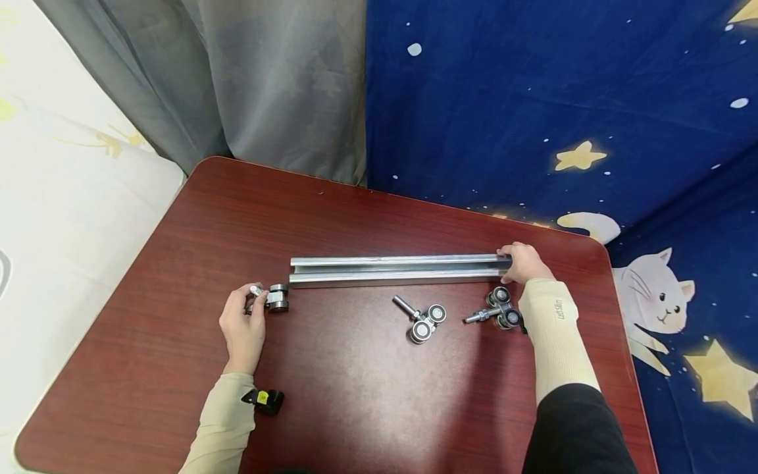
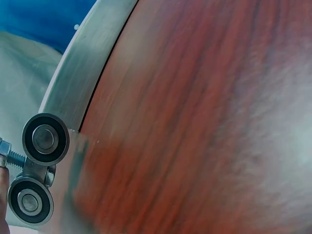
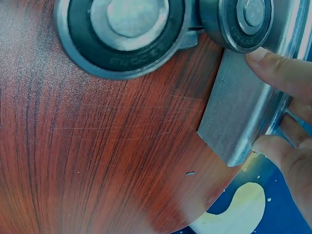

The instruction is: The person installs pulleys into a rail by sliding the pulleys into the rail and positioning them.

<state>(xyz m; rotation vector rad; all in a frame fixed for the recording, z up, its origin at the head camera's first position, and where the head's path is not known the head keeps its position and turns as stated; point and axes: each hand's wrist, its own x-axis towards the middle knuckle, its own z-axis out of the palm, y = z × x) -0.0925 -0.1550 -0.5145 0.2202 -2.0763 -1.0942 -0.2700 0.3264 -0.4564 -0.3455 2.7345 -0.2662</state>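
Note:
My left hand (image 1: 243, 329) pinches a roller trolley (image 1: 277, 297) by its bolt, holding it near the left end of a long metal channel rail (image 1: 391, 279). Close up in the left wrist view, the two black-sealed wheels of this trolley (image 2: 45, 140) appear beside the rail's end (image 2: 90, 63); whether they touch cannot be told. My right hand (image 1: 527, 263) grips the rail's right end, fingers and thumb on its sides, as the right wrist view also shows on the rail (image 3: 239, 105). The rail lies with its slot facing the front and upward.
A second roller trolley (image 1: 421, 330) lies in front of the rail's middle. Another trolley (image 1: 501, 296) lies by the right forearm, its wheels close to the rail. The reddish wooden table (image 1: 343, 395) ends at curtains behind, a blue one (image 1: 503, 99) and a grey one (image 1: 284, 85).

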